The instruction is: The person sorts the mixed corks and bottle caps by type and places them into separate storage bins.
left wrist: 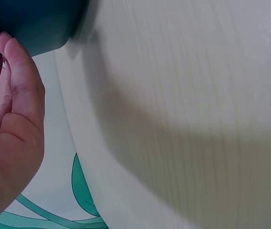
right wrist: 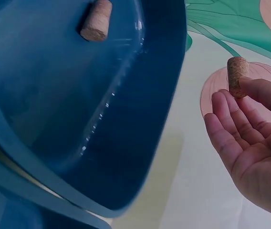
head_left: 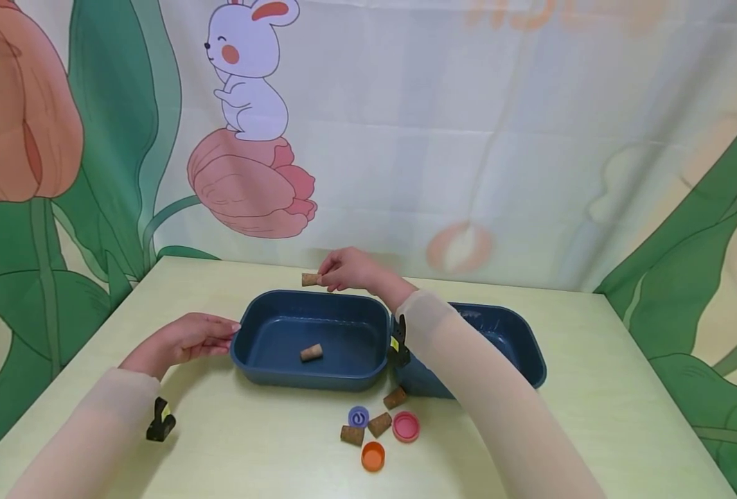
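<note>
My right hand [head_left: 351, 269] pinches a cork [head_left: 310, 279] between thumb and fingers, above the far rim of the left blue tray [head_left: 309, 381]. In the right wrist view the held cork [right wrist: 238, 76] stands out past the thumb tip. Another cork [head_left: 311, 353] lies inside that tray, near its front wall. At the tray's left end, my left hand [head_left: 197, 336] grips the rim; the left wrist view shows thumb and fingers [left wrist: 18, 57] pinching the tray's edge.
A second blue tray [head_left: 533, 346] adjoins on the right, partly hidden by my right sleeve. In front lie several corks [head_left: 352, 435], a purple cap [head_left: 359, 416], a pink cap [head_left: 406, 426] and an orange cap [head_left: 373, 457]. A printed curtain [head_left: 393, 138] hangs behind the table.
</note>
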`<act>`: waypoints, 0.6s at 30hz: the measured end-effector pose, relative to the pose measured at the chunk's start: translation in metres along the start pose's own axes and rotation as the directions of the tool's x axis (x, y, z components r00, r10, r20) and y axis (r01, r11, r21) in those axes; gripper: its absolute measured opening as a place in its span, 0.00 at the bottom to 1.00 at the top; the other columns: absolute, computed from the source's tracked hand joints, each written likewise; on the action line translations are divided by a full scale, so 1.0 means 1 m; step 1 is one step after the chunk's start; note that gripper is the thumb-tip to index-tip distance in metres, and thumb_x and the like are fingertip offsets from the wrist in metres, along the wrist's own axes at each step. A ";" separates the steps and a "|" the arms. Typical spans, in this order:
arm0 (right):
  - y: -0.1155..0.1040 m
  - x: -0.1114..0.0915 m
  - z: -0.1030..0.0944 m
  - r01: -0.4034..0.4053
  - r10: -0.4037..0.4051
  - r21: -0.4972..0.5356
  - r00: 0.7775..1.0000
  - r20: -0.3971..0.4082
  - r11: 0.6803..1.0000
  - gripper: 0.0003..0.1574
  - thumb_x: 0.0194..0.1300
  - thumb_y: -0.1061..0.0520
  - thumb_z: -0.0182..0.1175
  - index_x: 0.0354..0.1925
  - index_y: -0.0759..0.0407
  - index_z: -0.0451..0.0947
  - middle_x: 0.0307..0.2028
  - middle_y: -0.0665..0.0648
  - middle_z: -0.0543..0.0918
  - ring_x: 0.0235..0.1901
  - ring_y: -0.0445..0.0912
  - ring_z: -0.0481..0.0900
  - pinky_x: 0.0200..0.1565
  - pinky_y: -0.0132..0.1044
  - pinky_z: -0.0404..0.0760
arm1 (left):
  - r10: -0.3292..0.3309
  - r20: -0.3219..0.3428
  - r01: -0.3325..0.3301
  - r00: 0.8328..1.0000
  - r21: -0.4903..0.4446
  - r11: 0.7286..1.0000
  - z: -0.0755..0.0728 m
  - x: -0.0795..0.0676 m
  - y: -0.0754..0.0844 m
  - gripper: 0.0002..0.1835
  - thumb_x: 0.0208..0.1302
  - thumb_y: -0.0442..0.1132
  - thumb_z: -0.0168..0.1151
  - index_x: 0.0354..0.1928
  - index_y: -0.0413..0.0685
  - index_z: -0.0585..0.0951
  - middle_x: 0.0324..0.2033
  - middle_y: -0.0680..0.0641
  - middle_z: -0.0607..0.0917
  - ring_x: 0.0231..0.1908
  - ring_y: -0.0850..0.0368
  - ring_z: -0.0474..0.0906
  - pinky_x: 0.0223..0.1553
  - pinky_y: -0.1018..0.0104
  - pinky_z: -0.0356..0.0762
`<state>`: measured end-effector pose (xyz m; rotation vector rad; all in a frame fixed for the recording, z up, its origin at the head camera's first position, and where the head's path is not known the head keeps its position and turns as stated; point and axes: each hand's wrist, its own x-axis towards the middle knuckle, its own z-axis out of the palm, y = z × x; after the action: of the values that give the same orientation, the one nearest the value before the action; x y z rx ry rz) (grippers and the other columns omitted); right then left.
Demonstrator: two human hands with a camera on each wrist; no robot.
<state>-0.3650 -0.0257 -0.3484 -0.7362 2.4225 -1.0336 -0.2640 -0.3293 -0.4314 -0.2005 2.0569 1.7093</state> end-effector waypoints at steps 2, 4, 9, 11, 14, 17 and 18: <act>0.001 0.001 0.005 0.005 -0.005 -0.014 1.000 0.004 1.000 0.15 0.73 0.58 0.62 0.52 0.66 0.81 0.50 0.66 0.86 0.49 0.58 0.86 0.57 0.45 0.86 | -0.004 -0.006 0.004 1.000 -0.002 1.000 0.000 0.000 0.000 0.21 0.77 0.39 0.56 0.62 0.29 0.76 0.29 0.57 0.89 0.30 0.66 0.86 0.39 0.74 0.88; 0.003 0.002 0.009 0.007 -0.007 -0.021 1.000 0.010 1.000 0.15 0.73 0.58 0.61 0.53 0.66 0.81 0.50 0.66 0.86 0.49 0.58 0.86 0.56 0.44 0.87 | -0.005 -0.009 0.005 1.000 -0.002 1.000 0.000 0.000 0.000 0.21 0.78 0.39 0.55 0.63 0.29 0.76 0.29 0.57 0.89 0.30 0.66 0.86 0.39 0.74 0.88; 0.009 0.003 0.016 -0.007 0.008 -0.043 1.000 0.023 0.999 0.16 0.73 0.60 0.61 0.54 0.67 0.82 0.52 0.66 0.87 0.50 0.57 0.88 0.51 0.37 0.88 | -0.008 -0.009 0.008 1.000 -0.006 1.000 0.003 -0.001 0.000 0.21 0.77 0.38 0.56 0.62 0.28 0.76 0.28 0.57 0.89 0.30 0.66 0.86 0.39 0.74 0.88; 0.011 0.004 0.019 -0.022 0.023 -0.050 0.999 0.030 0.999 0.16 0.73 0.59 0.62 0.54 0.67 0.82 0.52 0.66 0.87 0.50 0.55 0.88 0.50 0.35 0.88 | -0.005 -0.002 0.005 1.000 -0.004 1.000 0.003 -0.001 -0.001 0.21 0.77 0.38 0.56 0.62 0.28 0.76 0.29 0.57 0.89 0.30 0.66 0.86 0.39 0.74 0.88; 0.012 0.004 0.022 -0.037 0.039 -0.052 0.998 0.045 0.998 0.17 0.73 0.59 0.61 0.55 0.66 0.82 0.54 0.65 0.87 0.51 0.55 0.88 0.51 0.36 0.88 | 0.004 0.002 -0.004 1.000 -0.002 1.000 0.003 -0.003 -0.001 0.20 0.77 0.39 0.56 0.61 0.29 0.77 0.29 0.57 0.89 0.31 0.67 0.86 0.39 0.74 0.88; 0.012 0.006 0.025 -0.044 0.047 -0.057 0.997 0.054 0.997 0.17 0.74 0.59 0.61 0.56 0.66 0.81 0.55 0.65 0.86 0.52 0.56 0.88 0.52 0.37 0.88 | 0.020 0.012 -0.020 1.000 0.000 1.000 0.001 -0.003 -0.001 0.19 0.77 0.39 0.56 0.61 0.30 0.78 0.29 0.58 0.89 0.31 0.67 0.86 0.40 0.74 0.88; 0.012 0.006 0.025 -0.045 0.049 -0.063 0.997 0.055 0.997 0.17 0.74 0.59 0.61 0.56 0.67 0.81 0.55 0.65 0.86 0.52 0.56 0.88 0.53 0.37 0.88 | 0.019 0.011 -0.019 1.000 -0.005 1.000 0.001 -0.004 -0.001 0.19 0.77 0.39 0.56 0.60 0.31 0.78 0.29 0.58 0.89 0.31 0.67 0.86 0.39 0.74 0.88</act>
<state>-0.3600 -0.0359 -0.3749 -0.7156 2.4205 -0.9116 -0.2600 -0.3292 -0.4307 -0.1730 2.0534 1.7234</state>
